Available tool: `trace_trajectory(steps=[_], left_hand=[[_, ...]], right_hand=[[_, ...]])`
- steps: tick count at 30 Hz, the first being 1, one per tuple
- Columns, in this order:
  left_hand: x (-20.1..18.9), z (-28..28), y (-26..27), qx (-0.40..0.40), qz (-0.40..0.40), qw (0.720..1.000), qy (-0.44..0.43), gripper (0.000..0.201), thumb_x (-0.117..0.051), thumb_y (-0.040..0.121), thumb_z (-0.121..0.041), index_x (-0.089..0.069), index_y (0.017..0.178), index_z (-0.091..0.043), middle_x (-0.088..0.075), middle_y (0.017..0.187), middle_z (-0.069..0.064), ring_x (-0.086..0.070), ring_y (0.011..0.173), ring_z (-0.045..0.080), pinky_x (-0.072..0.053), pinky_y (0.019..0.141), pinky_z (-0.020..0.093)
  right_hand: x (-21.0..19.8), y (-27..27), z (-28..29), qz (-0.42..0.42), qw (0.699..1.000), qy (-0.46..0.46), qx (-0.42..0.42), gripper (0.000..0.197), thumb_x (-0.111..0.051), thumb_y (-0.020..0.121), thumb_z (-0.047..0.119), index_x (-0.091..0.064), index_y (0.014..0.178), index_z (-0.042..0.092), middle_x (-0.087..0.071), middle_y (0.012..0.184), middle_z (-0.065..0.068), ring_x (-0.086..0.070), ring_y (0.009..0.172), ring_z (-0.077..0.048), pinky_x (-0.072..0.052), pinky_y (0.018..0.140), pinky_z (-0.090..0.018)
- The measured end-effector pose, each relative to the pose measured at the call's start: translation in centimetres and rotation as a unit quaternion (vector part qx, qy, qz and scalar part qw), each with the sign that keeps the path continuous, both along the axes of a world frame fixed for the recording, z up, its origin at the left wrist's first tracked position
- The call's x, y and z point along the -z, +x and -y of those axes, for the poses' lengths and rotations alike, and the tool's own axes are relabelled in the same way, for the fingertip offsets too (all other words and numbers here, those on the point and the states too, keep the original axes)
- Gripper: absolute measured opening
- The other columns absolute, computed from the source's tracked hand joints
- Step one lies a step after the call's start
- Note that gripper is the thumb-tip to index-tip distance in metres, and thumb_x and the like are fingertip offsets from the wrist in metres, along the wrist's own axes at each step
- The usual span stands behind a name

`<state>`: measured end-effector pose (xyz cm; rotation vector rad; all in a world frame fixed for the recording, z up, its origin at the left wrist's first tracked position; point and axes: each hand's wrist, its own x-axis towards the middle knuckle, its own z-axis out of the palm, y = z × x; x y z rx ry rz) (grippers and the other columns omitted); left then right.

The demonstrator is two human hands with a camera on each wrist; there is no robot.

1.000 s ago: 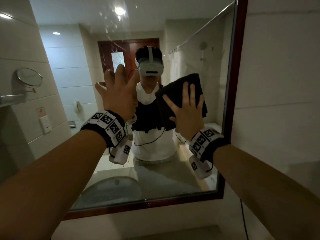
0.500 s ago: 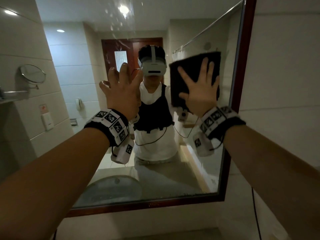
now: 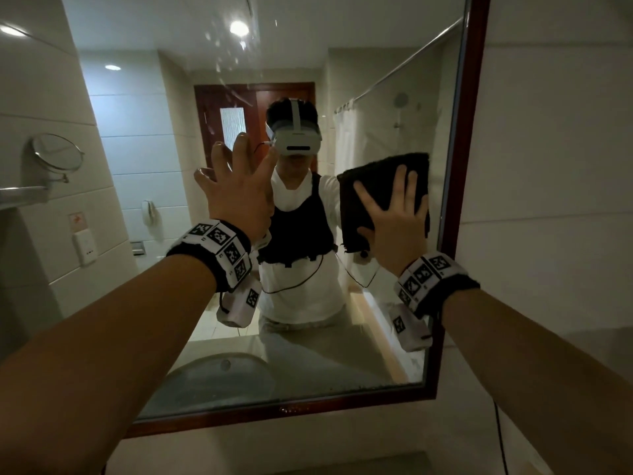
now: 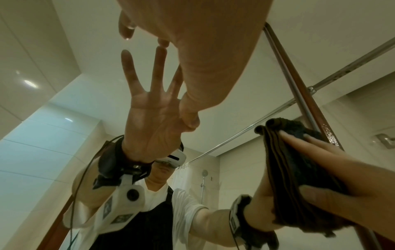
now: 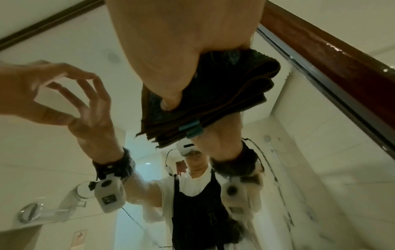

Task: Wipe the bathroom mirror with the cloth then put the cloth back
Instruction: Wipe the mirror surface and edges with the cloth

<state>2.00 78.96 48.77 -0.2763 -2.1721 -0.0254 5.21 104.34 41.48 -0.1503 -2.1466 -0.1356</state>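
The mirror [image 3: 387,108] has a dark red wooden frame [image 3: 460,173]. My right hand [image 3: 399,221] presses a folded dark brown cloth [image 3: 376,180] flat on the glass close to the right frame edge, fingers straight and spread. The right wrist view shows my palm [image 5: 171,50] and thumb on the cloth [image 5: 230,88]. My left hand [image 3: 239,190] is raised left of it, fingers spread, fingertips at the glass, holding nothing. In the left wrist view the left hand [image 4: 203,59] meets its reflection, with the cloth [image 4: 286,165] at the right.
Water spots [image 3: 226,60] dot the upper glass. A round shaving mirror [image 3: 58,156], a shelf [image 3: 20,195] and a wall socket [image 3: 84,248] are on the left tiled wall. The basin [image 3: 219,378] shows reflected at the bottom. Plain tiled wall [image 3: 555,173] lies right of the frame.
My right hand slid the cloth up towards the top right of the glass, then back down along the right edge. The left hand stayed in place against the mirror.
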Motion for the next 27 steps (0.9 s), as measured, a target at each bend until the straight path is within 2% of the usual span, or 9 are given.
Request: trace_trajectory(steps=[3, 6, 10, 14, 16, 19, 22, 27], left_hand=[[-0.1, 0.0, 0.1, -0.001, 0.009, 1.000, 0.000, 0.103, -0.081, 0.067, -0.028, -0.019, 0.148, -0.040, -0.013, 0.156, 0.013, -0.019, 0.139, 0.050, -0.032, 0.096, 0.076], [0.0, 0.1, 0.0, -0.003, 0.012, 1.000, -0.001, 0.103, -0.081, 0.067, -0.029, -0.019, 0.148, -0.040, -0.012, 0.157, 0.012, -0.017, 0.139, 0.049, -0.032, 0.096, 0.075], [0.0, 0.2, -0.2, -0.005, 0.013, 1.000, -0.005, 0.103, -0.081, 0.066, -0.031, -0.020, 0.148, -0.040, -0.011, 0.158, 0.012, -0.016, 0.140, 0.049, -0.033, 0.095, 0.075], [0.1, 0.2, -0.3, 0.000, 0.014, 1.000, 0.002, 0.103, -0.081, 0.067, -0.031, -0.019, 0.148, -0.041, -0.011, 0.158, 0.011, -0.016, 0.140, 0.048, -0.035, 0.094, 0.073], [0.1, 0.3, -0.4, 0.003, 0.017, 1.000, 0.001, 0.103, -0.081, 0.068, -0.031, -0.018, 0.149, -0.041, -0.010, 0.158, 0.011, -0.015, 0.141, 0.048, -0.035, 0.094, 0.073], [0.0, 0.4, -0.4, 0.007, 0.016, 1.000, 0.002, 0.103, -0.081, 0.068, -0.031, -0.018, 0.149, -0.041, -0.009, 0.159, 0.011, -0.015, 0.141, 0.048, -0.034, 0.095, 0.073], [0.1, 0.3, -0.4, 0.010, 0.016, 1.000, 0.001, 0.103, -0.081, 0.068, -0.031, -0.018, 0.149, -0.042, -0.010, 0.159, 0.011, -0.015, 0.141, 0.048, -0.034, 0.095, 0.074], [0.1, 0.4, -0.3, 0.009, 0.012, 1.000, 0.000, 0.101, -0.080, 0.068, -0.029, -0.020, 0.148, -0.041, -0.011, 0.158, 0.012, -0.016, 0.140, 0.048, -0.033, 0.095, 0.073]], right_hand=[[-0.8, 0.6, 0.4, -0.013, 1.000, -0.017, -0.002, 0.095, -0.080, 0.071, 0.046, -0.030, 0.151, 0.034, -0.016, 0.157, -0.033, -0.019, 0.143, -0.052, -0.033, 0.104, -0.070], [-1.1, 0.9, 0.8, -0.024, 0.999, -0.032, -0.007, 0.075, -0.072, 0.078, 0.043, -0.041, 0.143, 0.022, -0.024, 0.154, -0.033, -0.026, 0.141, -0.051, -0.038, 0.102, -0.067], [-1.2, 1.1, 0.5, -0.040, 0.999, -0.020, -0.008, 0.062, -0.054, 0.083, 0.038, -0.046, 0.143, 0.025, -0.031, 0.152, -0.031, -0.033, 0.138, -0.050, -0.037, 0.104, -0.064], [-1.3, 1.1, -0.6, -0.080, 0.996, 0.029, -0.023, 0.062, -0.066, 0.078, 0.034, -0.053, 0.138, 0.027, -0.040, 0.149, -0.022, -0.042, 0.130, -0.043, -0.041, 0.100, -0.053], [-1.1, 1.1, -0.6, -0.088, 0.995, 0.023, -0.037, 0.066, -0.074, 0.076, 0.029, -0.054, 0.138, 0.026, -0.045, 0.143, -0.020, -0.045, 0.125, -0.041, -0.045, 0.096, -0.052], [-0.8, 1.2, -0.1, -0.070, 0.997, 0.001, -0.036, 0.070, -0.076, 0.076, 0.028, -0.050, 0.141, 0.026, -0.045, 0.143, -0.019, -0.044, 0.127, -0.040, -0.047, 0.095, -0.053], [0.2, 1.6, 0.5, -0.036, 0.999, -0.016, -0.033, 0.073, -0.076, 0.077, 0.033, -0.045, 0.144, 0.029, -0.041, 0.146, -0.017, -0.040, 0.130, -0.039, -0.045, 0.097, -0.055], [4.1, 1.3, 1.0, -0.017, 0.999, -0.019, -0.048, 0.079, -0.075, 0.079, 0.038, -0.038, 0.148, 0.029, -0.031, 0.152, -0.017, -0.030, 0.137, -0.039, -0.039, 0.102, -0.058]])
